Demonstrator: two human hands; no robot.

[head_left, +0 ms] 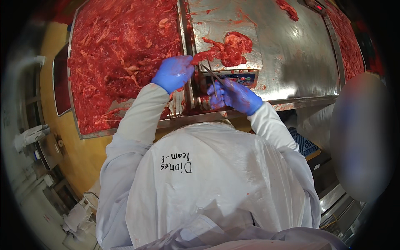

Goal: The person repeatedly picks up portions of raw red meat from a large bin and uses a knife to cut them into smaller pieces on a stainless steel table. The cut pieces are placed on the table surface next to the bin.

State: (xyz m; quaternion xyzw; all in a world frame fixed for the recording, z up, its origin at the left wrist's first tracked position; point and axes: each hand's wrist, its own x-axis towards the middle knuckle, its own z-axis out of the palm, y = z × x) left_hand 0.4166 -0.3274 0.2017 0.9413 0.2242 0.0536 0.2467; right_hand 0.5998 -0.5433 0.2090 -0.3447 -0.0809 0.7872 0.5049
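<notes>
My left hand (174, 73), in a blue glove, pinches the left end of a strip of raw red meat (207, 55). The strip runs right into a thicker lump of meat (237, 49) with a pale patch, lying on the steel plate of a scale (252, 62). In my right hand (238, 97), also blue-gloved, is a pair of metal scissors (213, 76). Their blades are a little apart and point up toward the strip, just below it. Whether the blades touch the meat I cannot tell. Both hands are over the front part of the steel table.
A large tray of raw meat trimmings (125, 54) fills the left side, with a raised metal divider (186, 46) at its right. The steel tabletop (300, 54) extends right, with a meat piece (288, 10) at the back. More meat (343, 41) lies beyond. A blue crate (304, 143) sits below.
</notes>
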